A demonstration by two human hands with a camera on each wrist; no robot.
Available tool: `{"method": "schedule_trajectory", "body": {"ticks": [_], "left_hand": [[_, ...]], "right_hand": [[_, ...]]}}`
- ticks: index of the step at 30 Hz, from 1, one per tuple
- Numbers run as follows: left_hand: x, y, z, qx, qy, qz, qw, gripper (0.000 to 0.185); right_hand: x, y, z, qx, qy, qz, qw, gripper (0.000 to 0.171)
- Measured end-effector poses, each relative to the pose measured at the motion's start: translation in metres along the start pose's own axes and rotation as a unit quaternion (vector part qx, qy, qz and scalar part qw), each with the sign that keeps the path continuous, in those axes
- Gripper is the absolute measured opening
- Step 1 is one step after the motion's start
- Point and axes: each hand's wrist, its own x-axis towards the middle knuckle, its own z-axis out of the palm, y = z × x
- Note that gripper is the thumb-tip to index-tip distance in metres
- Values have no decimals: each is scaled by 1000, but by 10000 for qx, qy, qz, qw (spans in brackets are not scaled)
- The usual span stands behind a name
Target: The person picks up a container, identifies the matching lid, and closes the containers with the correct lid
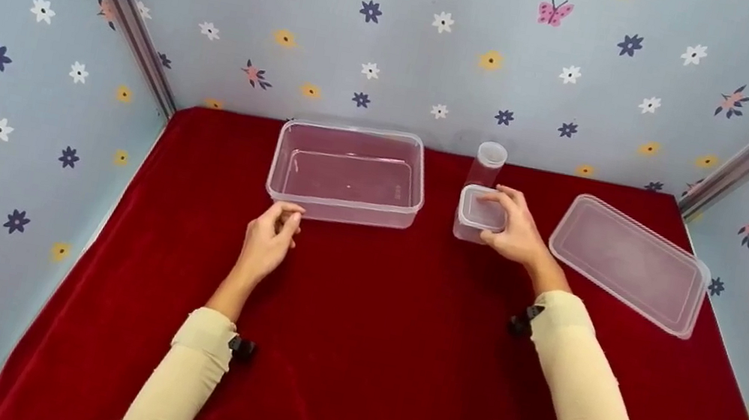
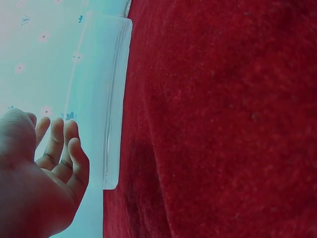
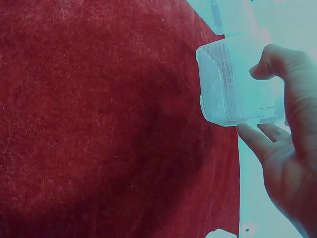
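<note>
A large clear plastic box [image 1: 343, 212] sits lidless toward the back of the red cloth. My left hand [image 1: 269, 238] is at its near left corner, fingers loosely bent and holding nothing. In the left wrist view the box's wall [image 2: 117, 104] stands beyond the left hand [image 2: 49, 173]. A small square lidded container [image 1: 470, 230] stands right of the box. My right hand [image 1: 516, 230] grips it from the right, with fingers across the lid and the thumb at the near side. The right wrist view shows the container [image 3: 218, 84] between the right hand's [image 3: 287, 134] spread fingers.
Behind the small container stands a round clear jar [image 1: 486, 168] with a pale lid. A large flat rectangular lid [image 1: 632, 264] lies at a slant on the right. Red cloth [image 1: 350, 358] covers the table, and patterned walls [image 1: 403, 40] rise at the back and sides.
</note>
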Motion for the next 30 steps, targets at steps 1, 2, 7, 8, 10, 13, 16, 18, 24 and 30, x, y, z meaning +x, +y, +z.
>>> {"method": "schedule_trajectory", "body": {"ticks": [1,2,7,8,10,13,16,18,24,30], "left_hand": [[0,0,0,-1,-2,7,10000,20],[1,1,1,0,-4,18,10000,20],[1,1,2,14,-40,48,10000,21],[1,0,2,26,-43,47,10000,21],[0,0,2,22,-44,27,10000,20],[0,0,2,-26,-33,4,10000,21],[2,1,1,-72,-25,3,10000,21],[2,1,1,-74,-16,-1,10000,21],[1,1,5,-144,-77,-22,9999,20],[-1,-2,6,-155,-69,-61,9998,19]], "right_hand": [[0,1,0,-10,1,-7,10000,65],[0,2,1,-18,1,-6,10000,65],[-1,5,3,-41,27,27,10000,65],[-2,6,4,-35,23,44,10000,65],[-3,6,6,-23,-5,64,10000,65],[-2,6,7,-4,-51,40,10000,65],[-1,6,7,3,-84,13,10000,65],[0,6,7,2,-116,16,9999,64],[-2,7,6,17,-142,97,9999,63],[-1,6,9,-14,-150,77,9999,62]]}}
